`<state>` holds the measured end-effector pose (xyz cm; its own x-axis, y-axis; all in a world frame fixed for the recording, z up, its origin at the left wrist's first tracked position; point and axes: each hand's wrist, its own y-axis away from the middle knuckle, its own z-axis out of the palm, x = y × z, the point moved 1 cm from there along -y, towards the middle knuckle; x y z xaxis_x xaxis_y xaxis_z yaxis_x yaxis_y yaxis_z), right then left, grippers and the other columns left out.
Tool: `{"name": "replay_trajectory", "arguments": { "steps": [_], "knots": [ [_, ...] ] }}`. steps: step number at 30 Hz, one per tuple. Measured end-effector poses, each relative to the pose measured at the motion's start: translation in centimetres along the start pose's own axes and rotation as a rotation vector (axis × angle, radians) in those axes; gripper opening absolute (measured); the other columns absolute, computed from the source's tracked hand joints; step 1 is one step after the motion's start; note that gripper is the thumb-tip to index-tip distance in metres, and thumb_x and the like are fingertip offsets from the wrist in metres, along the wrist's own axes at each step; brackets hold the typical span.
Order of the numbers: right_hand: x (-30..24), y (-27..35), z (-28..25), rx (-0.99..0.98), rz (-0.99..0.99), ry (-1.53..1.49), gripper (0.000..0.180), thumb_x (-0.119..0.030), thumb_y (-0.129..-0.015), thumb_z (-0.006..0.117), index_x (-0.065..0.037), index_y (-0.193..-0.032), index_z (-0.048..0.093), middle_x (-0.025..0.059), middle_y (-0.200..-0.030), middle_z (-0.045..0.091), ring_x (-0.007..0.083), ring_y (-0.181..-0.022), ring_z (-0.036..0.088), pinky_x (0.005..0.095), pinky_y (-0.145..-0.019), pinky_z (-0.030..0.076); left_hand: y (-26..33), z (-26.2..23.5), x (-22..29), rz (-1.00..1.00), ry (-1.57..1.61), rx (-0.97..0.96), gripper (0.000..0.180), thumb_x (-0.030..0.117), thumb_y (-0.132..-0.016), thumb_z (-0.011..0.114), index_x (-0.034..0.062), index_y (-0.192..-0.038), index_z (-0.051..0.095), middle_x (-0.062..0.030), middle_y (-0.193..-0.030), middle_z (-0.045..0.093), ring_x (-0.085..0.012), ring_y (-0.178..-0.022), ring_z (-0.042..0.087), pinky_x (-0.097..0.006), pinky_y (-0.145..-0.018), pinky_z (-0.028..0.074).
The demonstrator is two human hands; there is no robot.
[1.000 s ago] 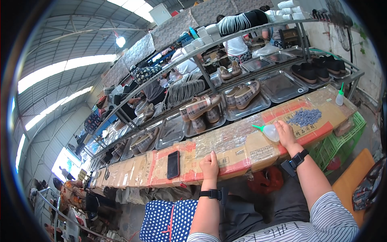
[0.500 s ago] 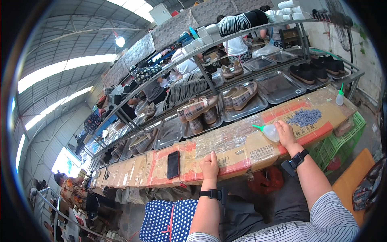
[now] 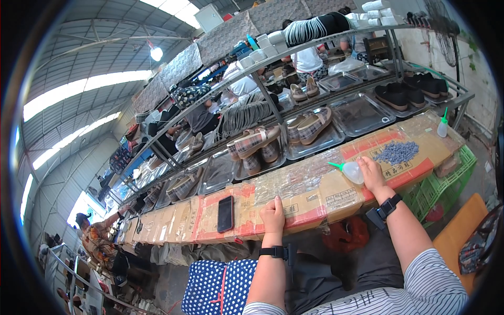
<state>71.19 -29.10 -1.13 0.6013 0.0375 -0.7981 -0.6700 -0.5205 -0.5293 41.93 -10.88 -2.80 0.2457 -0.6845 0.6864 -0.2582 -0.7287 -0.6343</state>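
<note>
My right hand (image 3: pixel 372 173) is wrapped round a clear squeeze bottle (image 3: pixel 352 172) with a green nozzle, tipped on its side so that the nozzle points left. Beyond that hand, a pile of small grey-blue pieces (image 3: pixel 397 153) lies on the cardboard-covered bench (image 3: pixel 307 202). My left hand (image 3: pixel 272 214) rests at the bench's near edge, closed in a fist with the thumb up, and nothing shows in it. A dark phone (image 3: pixel 226 213) lies flat to the left of it. Both wrists wear black straps.
Behind the bench runs a rack with metal trays (image 3: pixel 363 114), some bearing plaid shoes (image 3: pixel 255 142) and black shoes (image 3: pixel 392 96). A second green-tipped bottle (image 3: pixel 442 126) stands at the bench's right end, above a green crate (image 3: pixel 441 184). A person (image 3: pixel 100 241) is at the far left.
The trays with the plaid shoes have shifted slightly left along the rack. At the far left the person now stretches an arm toward the rack. My hands stay where they were.
</note>
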Motion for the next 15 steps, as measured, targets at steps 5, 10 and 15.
{"name": "replay_trajectory", "arguments": {
  "steps": [5,10,15],
  "knots": [
    [0.19,0.01,0.02,-0.003,0.008,-0.008,0.04,-0.035,-0.099,0.049,0.002,-0.092,0.063,0.0216,-0.083,0.065,0.0378,-0.081,0.063,0.0426,-0.072,0.048,-0.04,0.0,-0.15,0.003,-0.003,-0.004,0.049,0.025,-0.098,0.055,0.0003,-0.055,0.056,-0.0027,-0.046,0.05,-0.0103,-0.044,0.044,-0.031,-0.046,0.036],
    [-0.15,0.03,-0.05,-0.011,0.02,0.001,0.039,-0.034,-0.099,0.049,0.001,-0.093,0.063,0.0214,-0.083,0.065,0.0374,-0.082,0.064,0.0421,-0.072,0.048,-0.08,-0.03,-0.09,0.016,-0.005,0.002,0.05,0.025,-0.098,0.055,0.0005,-0.055,0.056,-0.0025,-0.046,0.049,-0.0103,-0.044,0.044,-0.031,-0.046,0.036],
    [-0.08,0.02,-0.05,-0.009,0.012,0.003,0.039,-0.034,-0.099,0.049,0.002,-0.092,0.063,0.0215,-0.083,0.065,0.0374,-0.081,0.063,0.0422,-0.071,0.048,-0.01,0.04,-0.08,0.0,0.008,-0.002,0.05,0.026,-0.098,0.055,0.0006,-0.055,0.057,-0.0026,-0.046,0.05,-0.0104,-0.044,0.045,-0.031,-0.046,0.036]
  ]
}}
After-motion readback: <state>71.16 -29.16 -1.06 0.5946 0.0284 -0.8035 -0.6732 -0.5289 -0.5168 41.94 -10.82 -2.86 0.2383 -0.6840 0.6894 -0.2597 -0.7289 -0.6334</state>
